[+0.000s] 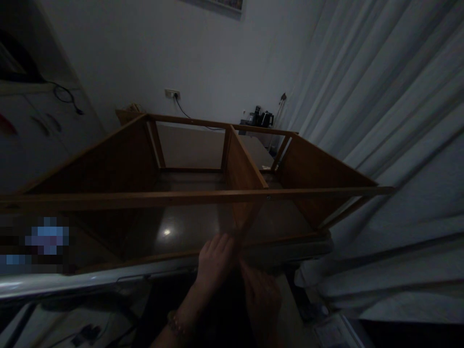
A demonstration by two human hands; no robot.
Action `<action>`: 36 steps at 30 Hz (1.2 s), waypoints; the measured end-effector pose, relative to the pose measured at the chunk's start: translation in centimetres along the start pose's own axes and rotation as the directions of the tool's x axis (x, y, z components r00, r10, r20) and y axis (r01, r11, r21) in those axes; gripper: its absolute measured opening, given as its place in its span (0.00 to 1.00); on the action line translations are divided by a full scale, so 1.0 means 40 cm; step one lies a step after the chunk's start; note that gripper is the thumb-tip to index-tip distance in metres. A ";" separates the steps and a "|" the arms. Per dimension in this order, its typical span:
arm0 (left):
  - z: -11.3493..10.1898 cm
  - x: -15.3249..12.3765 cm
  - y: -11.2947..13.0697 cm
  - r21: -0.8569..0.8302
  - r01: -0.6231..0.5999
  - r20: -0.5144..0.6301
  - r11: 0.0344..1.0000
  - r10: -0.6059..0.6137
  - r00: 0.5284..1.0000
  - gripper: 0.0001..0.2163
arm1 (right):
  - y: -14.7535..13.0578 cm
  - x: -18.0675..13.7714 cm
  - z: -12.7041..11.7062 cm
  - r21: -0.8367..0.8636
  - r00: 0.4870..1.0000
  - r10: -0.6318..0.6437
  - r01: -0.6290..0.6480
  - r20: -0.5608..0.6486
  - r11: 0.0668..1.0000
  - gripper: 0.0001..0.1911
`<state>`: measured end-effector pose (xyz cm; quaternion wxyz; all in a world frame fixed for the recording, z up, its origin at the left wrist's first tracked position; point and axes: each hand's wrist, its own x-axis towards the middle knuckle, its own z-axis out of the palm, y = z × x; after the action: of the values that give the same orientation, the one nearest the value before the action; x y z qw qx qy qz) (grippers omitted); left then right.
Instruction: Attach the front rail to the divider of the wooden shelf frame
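Note:
A wooden shelf frame [188, 197] with a middle divider [243, 173] lies on a dark glossy table [181, 227]. My left hand [216, 263] rests at the frame's lower front rail near the divider's bottom, fingers curled over the edge. My right hand [261, 299] sits just below and to the right, in deep shadow; its fingers are too dark to read. A bracelet [176, 325] is on my left wrist.
White curtains [380, 145] hang on the right. A kettle and small items [261, 118] stand behind the frame by the wall, with a wall socket [172, 94] and cable. A white cabinet [39, 121] is on the left. The room is dim.

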<state>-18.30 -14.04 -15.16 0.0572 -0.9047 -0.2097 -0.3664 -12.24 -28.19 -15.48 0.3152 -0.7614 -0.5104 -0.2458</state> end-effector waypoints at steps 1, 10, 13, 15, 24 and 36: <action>0.002 -0.002 0.000 0.000 -0.001 -0.004 1.000 0.001 1.000 0.10 | 0.001 -0.001 0.003 0.019 1.000 -0.015 0.015 -0.002 1.000 0.17; -0.001 0.000 -0.001 -0.007 -0.017 -0.031 1.000 0.017 0.999 0.09 | 0.019 0.011 0.007 0.205 0.998 -0.061 0.057 0.014 0.977 0.12; 0.004 -0.003 -0.001 -0.012 -0.010 -0.026 1.000 0.009 1.000 0.09 | 0.023 0.009 0.004 0.300 0.995 0.057 -0.077 0.077 0.951 0.10; 0.006 -0.004 -0.002 -0.011 -0.006 -0.010 1.000 0.006 1.000 0.09 | 0.020 0.005 0.006 0.371 0.983 0.142 -0.176 0.117 0.912 0.10; -0.002 -0.004 -0.002 -0.001 -0.006 0.020 1.000 0.006 1.000 0.09 | 0.000 -0.007 0.021 0.625 0.862 0.384 -0.505 0.331 0.595 0.08; -0.011 0.006 0.002 0.007 -0.008 -0.003 1.000 0.008 1.000 0.07 | 0.026 -0.018 0.025 0.258 0.995 0.034 -0.056 0.090 0.964 0.15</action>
<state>-18.39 -14.14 -14.70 0.0622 -0.9048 -0.2072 -0.3668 -11.47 -28.21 -16.91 0.3962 -0.7346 -0.5336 -0.1368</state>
